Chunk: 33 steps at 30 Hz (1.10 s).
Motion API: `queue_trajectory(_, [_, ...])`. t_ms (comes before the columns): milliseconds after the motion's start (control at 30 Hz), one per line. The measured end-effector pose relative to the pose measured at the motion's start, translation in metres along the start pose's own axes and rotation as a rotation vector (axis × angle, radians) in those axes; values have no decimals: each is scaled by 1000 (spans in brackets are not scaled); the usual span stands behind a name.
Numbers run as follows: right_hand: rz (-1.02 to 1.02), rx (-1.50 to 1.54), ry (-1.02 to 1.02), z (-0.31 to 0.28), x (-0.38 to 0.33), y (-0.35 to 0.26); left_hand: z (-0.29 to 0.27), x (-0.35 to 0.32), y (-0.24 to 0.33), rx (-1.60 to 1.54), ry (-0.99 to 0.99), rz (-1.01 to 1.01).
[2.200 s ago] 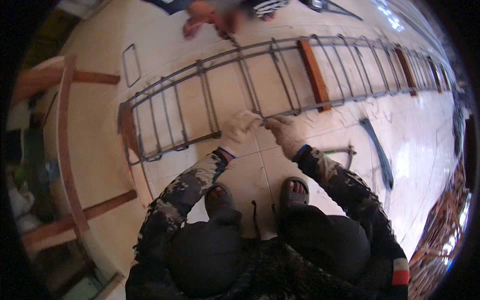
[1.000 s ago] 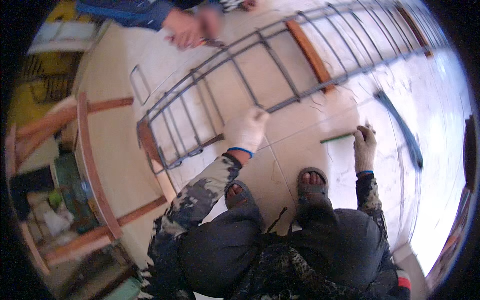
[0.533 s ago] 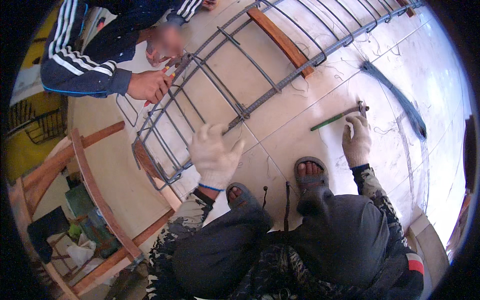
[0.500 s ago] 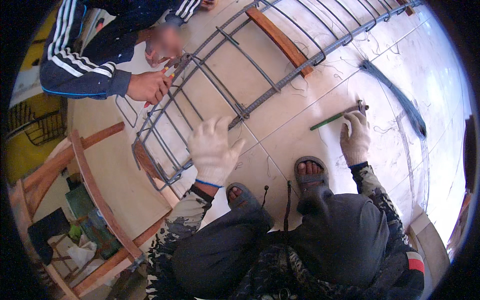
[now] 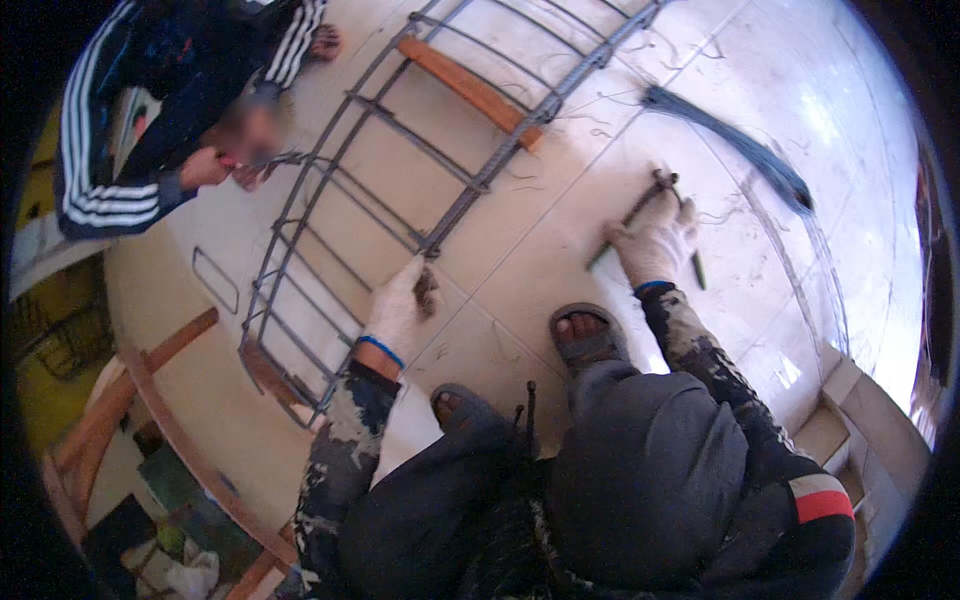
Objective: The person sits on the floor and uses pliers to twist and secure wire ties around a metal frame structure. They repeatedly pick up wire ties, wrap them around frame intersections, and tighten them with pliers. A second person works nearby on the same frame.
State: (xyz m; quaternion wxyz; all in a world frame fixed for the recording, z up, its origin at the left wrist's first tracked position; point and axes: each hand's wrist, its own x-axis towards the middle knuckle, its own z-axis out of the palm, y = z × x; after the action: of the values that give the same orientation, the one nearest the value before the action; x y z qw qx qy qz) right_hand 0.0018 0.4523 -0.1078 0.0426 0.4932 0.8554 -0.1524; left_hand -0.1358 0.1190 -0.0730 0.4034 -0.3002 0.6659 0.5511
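Observation:
My right hand [image 5: 655, 240], in a white glove, is closed round a pair of pincers [image 5: 665, 180]. Their dark jaws point away from me, and the green handles stand apart on both sides of the hand. My left hand [image 5: 400, 300], gloved too, has its fingers curled at the near edge of a steel rebar cage [image 5: 455, 215], beside a crossing of bars. What its fingertips pinch, if anything, is hidden. The cage runs from near my left forearm up to the top of the view.
Across the cage, a co-worker's hand [image 5: 205, 168] holds a red-handled tool by the bars. A wooden strip [image 5: 470, 90] lies across the cage. Right of it is a bundle of tie wire [image 5: 730, 145] on the tiles. A wooden frame [image 5: 185, 420] stands at left.
My right hand has closed round the pincers and turned them. My left hand, open before, has curled its fingers at the cage bar. The whole view has shifted.

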Motion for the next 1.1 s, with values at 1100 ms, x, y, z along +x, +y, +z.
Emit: queue_trajectory(1100, [98,1082,-1759,-28,-80,-124,-5,-99,-61,172,-516,-121])
